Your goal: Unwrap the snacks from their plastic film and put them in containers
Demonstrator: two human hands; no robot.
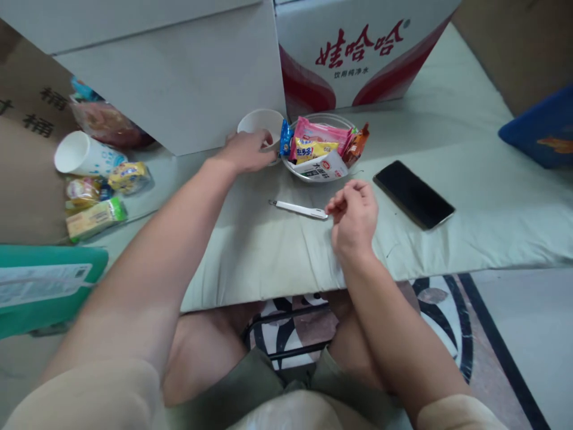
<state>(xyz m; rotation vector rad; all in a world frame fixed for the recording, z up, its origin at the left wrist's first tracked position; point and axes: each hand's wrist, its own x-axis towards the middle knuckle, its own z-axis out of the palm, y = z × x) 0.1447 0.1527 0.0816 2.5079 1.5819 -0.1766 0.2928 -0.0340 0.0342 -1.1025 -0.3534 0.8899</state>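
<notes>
My left hand (251, 150) reaches to a white paper cup (261, 116), its fingers closed at the near side and rim. What lies inside the cup cannot be made out. Right beside it stands a clear bowl (308, 177) heaped with wrapped snacks: a pink packet (320, 134), a yellow packet (313, 150), a white packet (329, 167), a blue packet (286, 138) and an orange-brown one (357, 145). My right hand (357, 216) is closed, fingers curled, with nothing visible in it. Its fingertips are near the end of a slim white tool with a metal tip (299, 209).
A black phone (414, 194) lies to the right. White cartons (179, 77) stand behind the cup and bowl. On the left are a tipped paper cup (89, 156), several wrapped snacks (129, 178) and a green package (49, 286). A blue object (541, 131) sits far right.
</notes>
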